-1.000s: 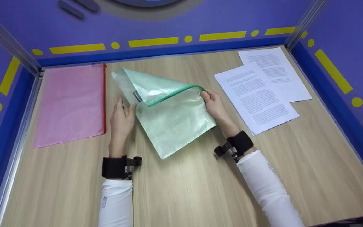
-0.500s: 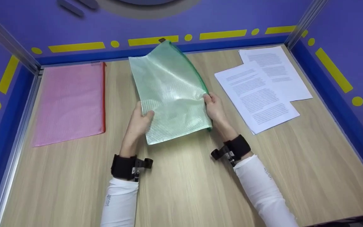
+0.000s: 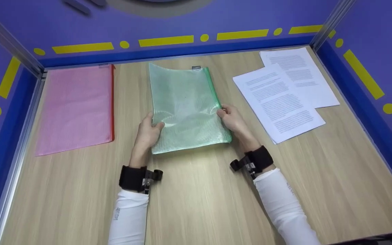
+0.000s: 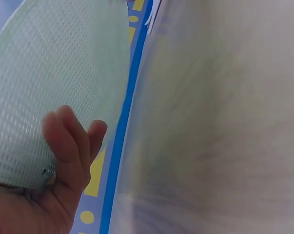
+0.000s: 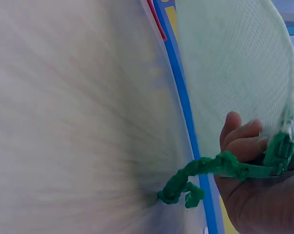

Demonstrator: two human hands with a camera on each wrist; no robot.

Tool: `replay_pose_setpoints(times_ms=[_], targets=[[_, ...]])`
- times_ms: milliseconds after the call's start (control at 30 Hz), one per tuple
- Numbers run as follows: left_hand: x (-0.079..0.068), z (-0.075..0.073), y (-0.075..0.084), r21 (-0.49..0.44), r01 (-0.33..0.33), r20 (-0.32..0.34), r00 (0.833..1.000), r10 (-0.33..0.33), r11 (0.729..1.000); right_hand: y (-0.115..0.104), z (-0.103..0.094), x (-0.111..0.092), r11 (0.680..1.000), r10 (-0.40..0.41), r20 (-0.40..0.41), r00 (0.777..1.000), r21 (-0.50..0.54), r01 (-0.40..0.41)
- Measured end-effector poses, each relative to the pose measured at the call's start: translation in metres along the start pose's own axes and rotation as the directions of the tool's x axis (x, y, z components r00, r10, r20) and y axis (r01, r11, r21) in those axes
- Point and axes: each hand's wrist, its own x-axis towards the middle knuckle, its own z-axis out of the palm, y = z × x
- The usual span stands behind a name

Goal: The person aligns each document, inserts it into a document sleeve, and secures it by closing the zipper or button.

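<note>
A translucent green zip pouch (image 3: 185, 92) with a darker green zip along its right side is held over the middle of the table. My left hand (image 3: 147, 134) grips its left edge, thumb on top; the left wrist view shows the fingers (image 4: 73, 136) curled beneath the mesh sheet. On the zip side, my right hand (image 3: 234, 119) pinches the pouch, thumb above and fingers below. A knobbly green zip pull (image 5: 210, 165) dangles by the right palm in the right wrist view. Whether anything is inside the pouch I cannot tell.
A pink zip pouch (image 3: 77, 109) with a red zip lies flat at the left. Two overlapping stacks of printed paper, the nearer stack (image 3: 279, 102) and the farther stack (image 3: 305, 75), lie at the right. Blue-purple panels (image 3: 168, 23) wall the wooden table (image 3: 196, 204).
My left hand has moved right and taken hold of the green pouch's left edge. Its folded-over zip flap has swung up and round to the right, and the pouch has come down lower and flatter.
</note>
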Motion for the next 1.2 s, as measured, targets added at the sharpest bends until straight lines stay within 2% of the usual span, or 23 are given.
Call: replay_pose_setpoints(times_ms=[100,200,467,600,733,833,933,1067,1133,1200], targets=[[0.002,-0.003,-0.003,0.034,0.03,0.004,1.0,-0.03,0.999,0.001,-0.002,0.001,0.999,0.026,0.022,0.999,-0.025,-0.025],[0.004,-0.007,-0.004,0.027,0.047,0.005,0.999,-0.047,0.999,0.001,-0.005,0.003,0.998,0.041,0.033,0.999,-0.053,-0.039],[0.005,-0.019,-0.009,0.04,0.064,-0.011,0.998,-0.063,0.997,-0.001,-0.012,0.002,0.991,0.058,0.071,0.996,-0.122,-0.049],[0.004,-0.02,-0.011,0.056,0.076,-0.041,0.996,-0.074,0.996,0.001,-0.014,0.0,0.982,0.041,0.1,0.994,-0.189,-0.021],[0.0,-0.02,-0.01,0.091,0.076,-0.061,0.996,-0.07,0.993,0.004,-0.019,-0.003,0.963,-0.015,0.132,0.991,-0.266,0.05],[-0.004,-0.019,-0.007,0.187,0.045,-0.073,0.997,-0.032,0.981,0.004,-0.023,-0.007,0.926,-0.079,0.154,0.985,-0.354,0.13],[-0.008,-0.016,-0.002,0.311,-0.018,-0.05,0.998,0.036,0.95,0.002,-0.025,-0.011,0.856,-0.13,0.206,0.97,-0.47,0.214],[-0.014,-0.009,0.004,0.42,-0.147,0.094,0.989,0.118,0.895,-0.004,-0.026,-0.018,0.724,-0.138,0.306,0.942,-0.618,0.307],[-0.016,-0.004,0.006,0.444,-0.209,0.188,0.973,0.138,0.871,-0.007,-0.025,-0.021,0.677,-0.119,0.349,0.929,-0.656,0.333],[-0.018,0.002,0.007,0.47,-0.249,0.265,0.955,0.134,0.847,-0.01,-0.025,-0.024,0.648,-0.095,0.375,0.922,-0.68,0.343]])
